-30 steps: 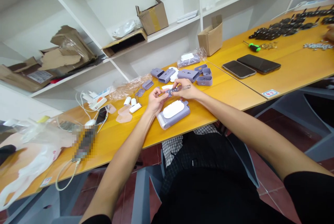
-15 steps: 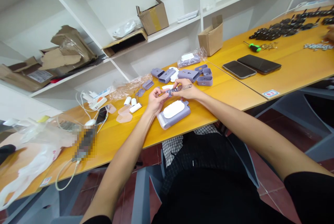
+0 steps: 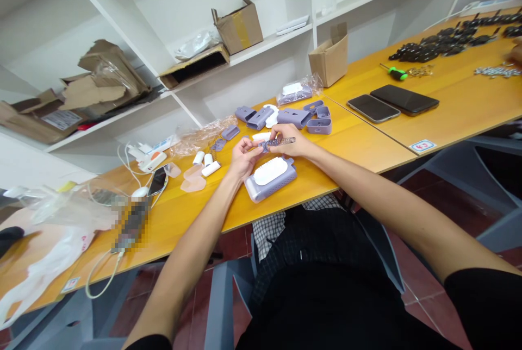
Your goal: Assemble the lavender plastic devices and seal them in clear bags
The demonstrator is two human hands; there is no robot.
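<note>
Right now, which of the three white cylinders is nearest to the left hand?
The front white cylinder; the other two white cylinders are behind it, farther from the left hand.

One head-worn view, forward and down over hands [image 3: 243, 160] and table [image 3: 367, 141]

Coil spring [image 3: 287, 141] tilted flatter than before, free end dipped slightly lower.

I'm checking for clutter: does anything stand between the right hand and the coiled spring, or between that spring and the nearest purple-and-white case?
Nothing visible separates the right hand from the coiled spring; they appear to touch. Toward the nearest purple-and-white case, only part of that hand and table surface show.
</note>
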